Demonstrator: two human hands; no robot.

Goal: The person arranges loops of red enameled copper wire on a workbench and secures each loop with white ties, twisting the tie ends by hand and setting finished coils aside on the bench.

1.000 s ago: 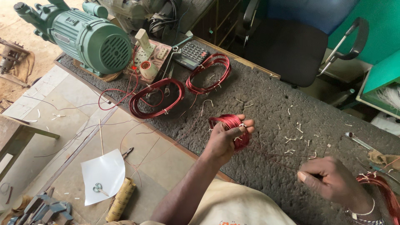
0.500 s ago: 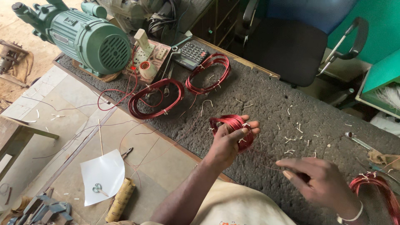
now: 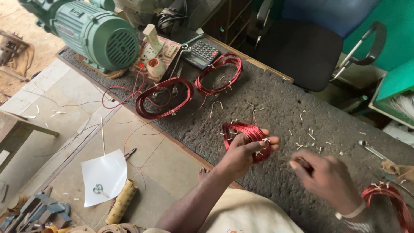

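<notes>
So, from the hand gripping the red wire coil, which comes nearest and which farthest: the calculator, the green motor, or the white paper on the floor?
Measured from the left hand holding the coil, in the head view:
1. Calculator, up the bench beyond the hand, nearest.
2. White paper, down on the floor to the left.
3. Green motor, at the bench's far left end, farthest.

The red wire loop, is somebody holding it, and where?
Yes. The left hand grips the red wire coil by its lower right side. The right hand is blurred; whether it pinches anything cannot be told.
</notes>
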